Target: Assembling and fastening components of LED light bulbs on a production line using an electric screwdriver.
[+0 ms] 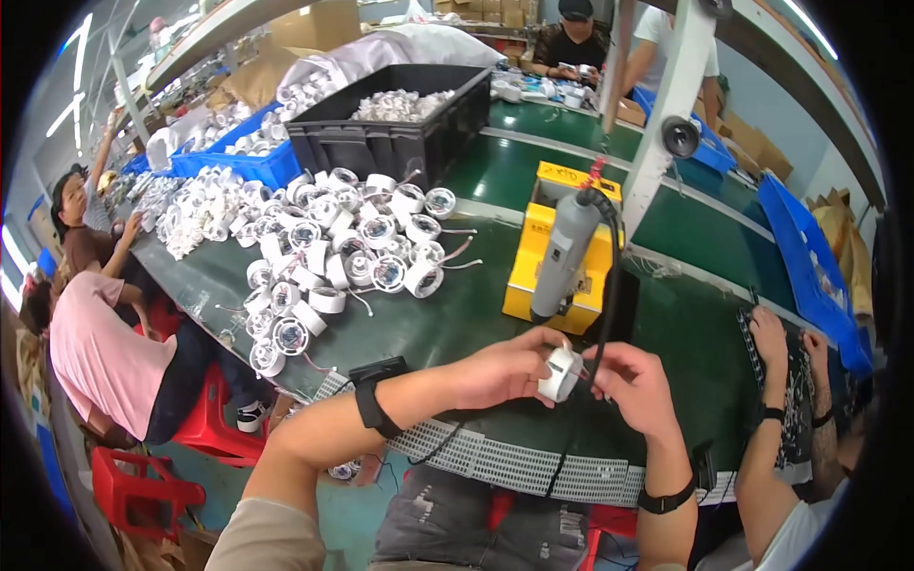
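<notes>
My left hand [514,369] grips a small white round plastic housing [560,374] above the near part of the green table. It is tilted, with its open side toward my right hand [636,388]. The right thumb and fingers are pinched together close beside the housing, near thin reddish wires at its side; what lies between the fingertips is too small to make out. A grey electric screwdriver [562,255] hangs nose down just beyond my hands, its black cable passing in front of the right fingers. Behind it stands a yellow box [520,285].
A heap of white round housings [324,247] with wires covers the table's left. Beyond are a black crate [381,147] and a blue bin [276,164]. A white post [671,124] rises at the right. Co-workers sit left, right and across, one worker's hand [767,335] close to my right.
</notes>
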Tool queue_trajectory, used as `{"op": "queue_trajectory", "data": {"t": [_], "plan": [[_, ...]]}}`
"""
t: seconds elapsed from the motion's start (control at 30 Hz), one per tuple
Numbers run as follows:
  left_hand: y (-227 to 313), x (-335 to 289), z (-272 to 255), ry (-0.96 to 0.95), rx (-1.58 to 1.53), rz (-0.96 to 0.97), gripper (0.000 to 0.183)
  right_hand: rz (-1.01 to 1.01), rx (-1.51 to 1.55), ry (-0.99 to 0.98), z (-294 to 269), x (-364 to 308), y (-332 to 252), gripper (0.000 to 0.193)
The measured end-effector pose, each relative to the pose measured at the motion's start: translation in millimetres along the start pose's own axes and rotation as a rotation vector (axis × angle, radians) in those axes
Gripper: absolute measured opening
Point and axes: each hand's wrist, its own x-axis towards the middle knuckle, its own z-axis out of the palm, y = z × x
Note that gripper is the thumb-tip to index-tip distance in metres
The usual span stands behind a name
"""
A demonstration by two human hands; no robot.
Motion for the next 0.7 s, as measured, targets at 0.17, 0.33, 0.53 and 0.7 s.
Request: {"op": "queue_trajectory", "data": {"t": [0.17,0.33,0.53,0.7], "plan": [[11,-4,4,0.016,-0.036,0.010,0.052,-0.059,-0.013,-0.032,5,5,-10,0.015],[11,-3,1,-0.017,-0.061,0.002,0.042,-0.118,0.016,-0.079,9,3,-6,0.008],[8,-1,5,0.148,0.026,-0.032,0.043,-0.372,-0.243,-0.093,10,7,6,0.006],[7,1,7,0.248,0.178,-0.088,0.049,-0.346,-0.380,-0.024,24,6,4,0.009]]}}
